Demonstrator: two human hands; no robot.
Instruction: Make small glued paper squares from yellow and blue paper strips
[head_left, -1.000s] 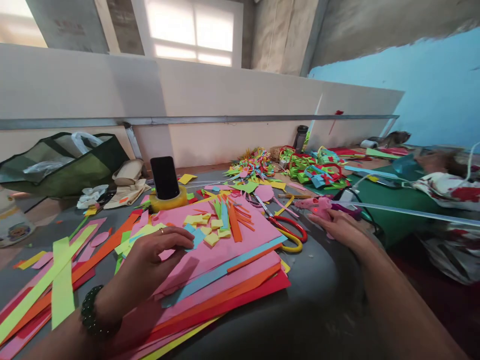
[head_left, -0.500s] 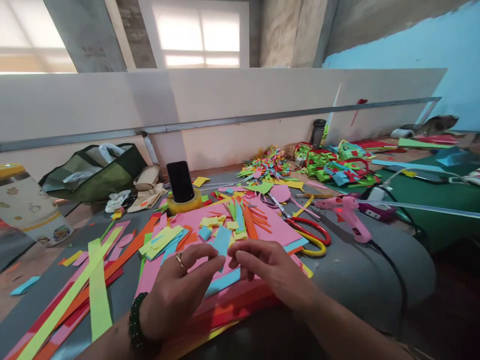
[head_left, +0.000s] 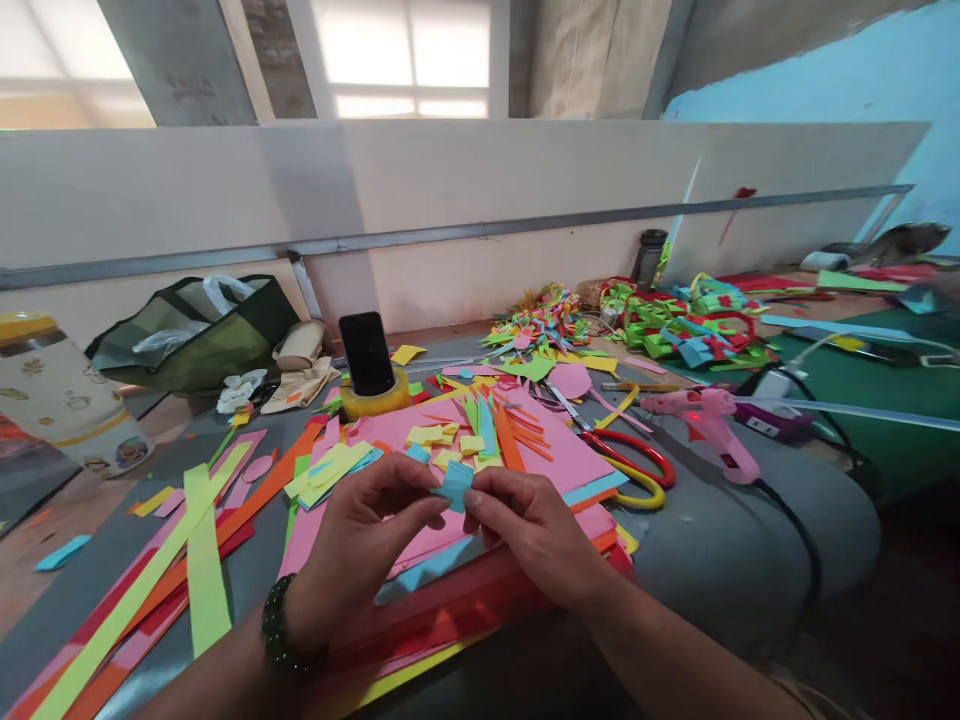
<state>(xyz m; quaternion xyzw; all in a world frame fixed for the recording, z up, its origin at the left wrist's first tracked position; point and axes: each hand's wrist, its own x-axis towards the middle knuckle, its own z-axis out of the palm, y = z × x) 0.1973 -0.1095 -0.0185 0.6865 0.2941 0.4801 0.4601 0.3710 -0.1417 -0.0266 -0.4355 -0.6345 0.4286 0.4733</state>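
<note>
Back window (head_left: 405, 60) glares white; lower right lies dark, perhaps blurred.

A gray desk (head_left: 697, 560) carries a layered stack of colored sheets (head_left: 559, 445), with long green, orange and red strips (head_left: 206, 560) crisscrossed to its left. Scissors (head_left: 592, 436) with red and yellow handles and a pink glue gun (head_left: 720, 428) lie at right, while a yellow tape roll (head_left: 375, 402) sits behind the stack. Toward the rear, a multicolored tangle of cut pieces (head_left: 540, 322) lies beside a mostly green heap (head_left: 682, 335).
</note>
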